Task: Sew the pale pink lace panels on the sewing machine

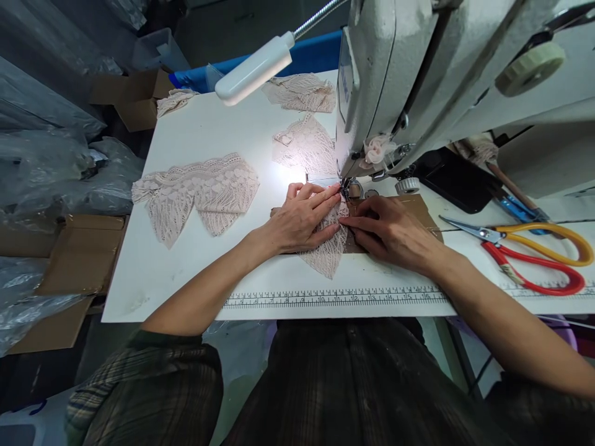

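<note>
A pale pink lace piece [328, 255] lies under the needle area of the white sewing machine [372, 80], over a brown sheet [421, 214]. My left hand [304, 217] rests flat on the lace with fingers stretched toward the presser foot [344, 187]. From the other side my right hand [383, 226] pinches the lace's right edge between thumb and forefinger, its other fingers curled under. More lace [304, 142] lies just behind the foot, and whether it joins the piece in front is hidden by my left hand.
Another lace piece [199, 192] lies at the left, with folded lace [302, 93] farther back. Red-and-yellow scissors [525, 241] and a black phone [458, 179] lie at the right. A lamp [255, 68] hangs over the table. A ruler strip [334, 299] runs along the front edge.
</note>
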A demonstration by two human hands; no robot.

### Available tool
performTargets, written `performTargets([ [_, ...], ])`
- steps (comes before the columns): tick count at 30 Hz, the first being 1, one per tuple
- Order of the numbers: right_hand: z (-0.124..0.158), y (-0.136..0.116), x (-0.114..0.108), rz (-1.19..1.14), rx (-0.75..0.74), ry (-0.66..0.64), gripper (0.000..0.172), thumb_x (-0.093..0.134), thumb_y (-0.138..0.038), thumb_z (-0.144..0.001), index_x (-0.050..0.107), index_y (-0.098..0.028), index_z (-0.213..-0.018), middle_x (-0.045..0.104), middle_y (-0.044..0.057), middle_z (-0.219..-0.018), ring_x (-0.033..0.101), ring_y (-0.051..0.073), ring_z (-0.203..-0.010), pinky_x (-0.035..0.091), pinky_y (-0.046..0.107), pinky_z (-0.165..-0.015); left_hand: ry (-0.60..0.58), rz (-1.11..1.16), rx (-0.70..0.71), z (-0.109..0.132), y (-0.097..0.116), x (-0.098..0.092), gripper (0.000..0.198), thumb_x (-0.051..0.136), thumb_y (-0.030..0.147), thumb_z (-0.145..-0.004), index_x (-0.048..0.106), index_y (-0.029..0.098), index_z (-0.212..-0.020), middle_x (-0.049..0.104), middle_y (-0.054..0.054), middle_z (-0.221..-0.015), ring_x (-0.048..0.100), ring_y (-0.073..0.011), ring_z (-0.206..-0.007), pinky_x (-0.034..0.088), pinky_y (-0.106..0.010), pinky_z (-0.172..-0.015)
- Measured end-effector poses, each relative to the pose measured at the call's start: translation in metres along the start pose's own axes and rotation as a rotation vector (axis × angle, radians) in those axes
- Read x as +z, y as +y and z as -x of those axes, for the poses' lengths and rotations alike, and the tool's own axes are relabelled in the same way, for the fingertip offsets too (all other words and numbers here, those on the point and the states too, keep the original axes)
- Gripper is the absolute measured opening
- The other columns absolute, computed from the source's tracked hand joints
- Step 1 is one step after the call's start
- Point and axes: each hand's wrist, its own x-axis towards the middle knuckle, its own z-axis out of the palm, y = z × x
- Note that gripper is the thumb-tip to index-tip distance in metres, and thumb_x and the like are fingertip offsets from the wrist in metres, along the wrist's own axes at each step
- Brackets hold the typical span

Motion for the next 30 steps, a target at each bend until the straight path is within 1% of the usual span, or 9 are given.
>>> performTargets([
  [5, 0.0005, 0.0019, 0.0011, -0.01, -0.012, 0.023, 0.029, 0.051, -0.028, -0.098, 0.072, -0.024, -0.119, 0.06, 0.011, -0.107, 0.058, 0.022, -0.096, 0.05, 0.039, -0.087, -0.011, -0.008, -0.022, -0.0012, 0.0023, 0.0008, 0.05, 0.048, 0.042, -0.099, 0.051, 0.016, -0.142, 0.047, -0.017, -0.156, 0.05, -0.0347, -0.125, 0.035, -0.056, -0.104],
  [10, 0.0021, 0.004, 0.0006, 0.004, -0.023, 0.018, 0.03, 0.052, -0.027, -0.098, 0.072, -0.025, -0.12, 0.06, 0.011, -0.107, 0.058, 0.022, -0.096, 0.051, 0.039, -0.087, -0.033, -0.091, -0.029, -0.0022, 0.0067, 0.0006, 0.051, 0.038, 0.044, -0.102, 0.052, 0.014, -0.14, 0.046, -0.017, -0.156, 0.049, -0.0345, -0.126, 0.031, -0.053, -0.105],
  [13, 0.0028, 0.0052, 0.0005, 0.015, -0.034, 0.006, 0.031, 0.053, -0.026, -0.097, 0.071, -0.025, -0.122, 0.06, 0.011, -0.107, 0.058, 0.022, -0.097, 0.051, 0.039, -0.088, 0.0, -0.12, -0.026, -0.0028, 0.0093, 0.0008, 0.051, 0.037, 0.045, -0.102, 0.055, 0.011, -0.135, 0.054, -0.019, -0.147, 0.053, -0.0334, -0.12, 0.033, -0.052, -0.104],
  [16, 0.0024, 0.0056, 0.0004, 0.028, -0.053, 0.005, 0.031, 0.054, -0.025, -0.096, 0.071, -0.023, -0.122, 0.06, 0.012, -0.105, 0.057, 0.022, -0.095, 0.05, 0.039, -0.086, 0.001, -0.085, 0.016, -0.0037, 0.0093, 0.0007, 0.043, 0.038, 0.041, -0.103, 0.062, 0.015, -0.127, 0.065, -0.014, -0.134, 0.059, -0.03, -0.11, 0.036, -0.049, -0.1],
  [18, 0.0014, 0.0049, -0.0001, 0.037, -0.054, 0.007, 0.031, 0.054, -0.025, -0.096, 0.071, -0.021, -0.122, 0.06, 0.012, -0.105, 0.057, 0.022, -0.094, 0.051, 0.04, -0.086, -0.006, -0.069, 0.033, -0.0042, 0.0084, 0.0002, 0.039, 0.039, 0.038, -0.102, 0.064, 0.018, -0.124, 0.067, -0.012, -0.133, 0.06, -0.0293, -0.107, 0.038, -0.049, -0.097],
  [21, -0.0006, 0.0028, -0.0012, 0.05, -0.045, 0.012, 0.031, 0.052, -0.024, -0.097, 0.071, -0.021, -0.121, 0.06, 0.012, -0.104, 0.057, 0.022, -0.092, 0.051, 0.039, -0.085, -0.017, -0.085, 0.05, -0.0042, 0.0068, -0.0014, 0.04, 0.04, 0.04, -0.101, 0.064, 0.02, -0.125, 0.065, -0.011, -0.136, 0.06, -0.0304, -0.106, 0.039, -0.05, -0.094],
  [25, -0.0018, 0.0007, -0.0009, 0.074, -0.031, 0.005, 0.031, 0.051, -0.025, -0.097, 0.07, -0.019, -0.121, 0.058, 0.012, -0.102, 0.056, 0.022, -0.09, 0.051, 0.039, -0.084, -0.023, -0.122, 0.062, -0.0035, 0.0062, -0.0028, 0.042, 0.041, 0.042, -0.099, 0.061, 0.02, -0.129, 0.062, -0.011, -0.141, 0.059, -0.0313, -0.108, 0.037, -0.051, -0.095],
  [30, -0.0022, -0.0019, 0.0009, 0.119, 0.001, 0.003, 0.032, 0.051, -0.024, -0.097, 0.067, -0.017, -0.123, 0.057, 0.012, -0.102, 0.055, 0.022, -0.089, 0.051, 0.038, -0.083, -0.021, -0.171, 0.051, -0.003, 0.0066, -0.0012, 0.046, 0.04, 0.043, -0.101, 0.058, 0.016, -0.132, 0.058, -0.015, -0.145, 0.058, -0.0338, -0.114, 0.039, -0.052, -0.093],
])
